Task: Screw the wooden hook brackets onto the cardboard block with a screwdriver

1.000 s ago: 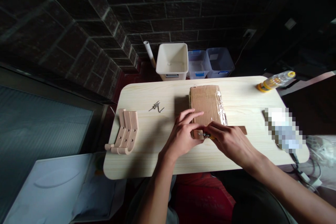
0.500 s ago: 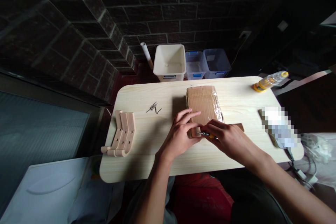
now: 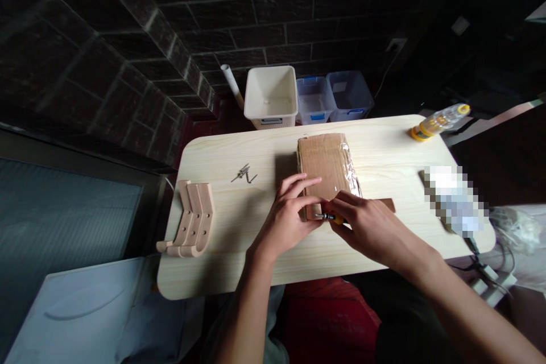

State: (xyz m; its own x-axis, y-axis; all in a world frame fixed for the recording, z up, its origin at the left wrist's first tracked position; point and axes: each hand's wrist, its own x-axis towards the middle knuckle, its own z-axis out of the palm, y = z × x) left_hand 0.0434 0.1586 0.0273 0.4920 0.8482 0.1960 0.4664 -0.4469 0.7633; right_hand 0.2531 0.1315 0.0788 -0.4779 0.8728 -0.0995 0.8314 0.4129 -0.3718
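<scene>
A taped cardboard box [image 3: 326, 162] lies on the light wood-grain table. Along its near side is a wooden piece [image 3: 313, 211]; a brown end [image 3: 388, 205] shows past my right hand, perhaps part of the same piece. My left hand [image 3: 288, 213] grips the wooden piece between thumb and forefinger, its other fingers resting on the box. My right hand [image 3: 358, 216] is closed round a screwdriver [image 3: 336, 218] with a yellow handle, mostly hidden. The metal shaft points left, its tip at the wooden piece. Whether a screw is there, I cannot tell.
Curved wooden hooks [image 3: 194, 219] with holes lie at the table's left. Several dark screws [image 3: 244, 173] are piled left of the box. A clear yellow-capped bottle [image 3: 441, 122] and a blurred-out device [image 3: 454, 199] are at the right. Bins [image 3: 271, 94] stand behind the table.
The view has shifted slightly, so the table's things sit a little further left. Both hands keep their places at the wooden piece, and the screwdriver still points left.
</scene>
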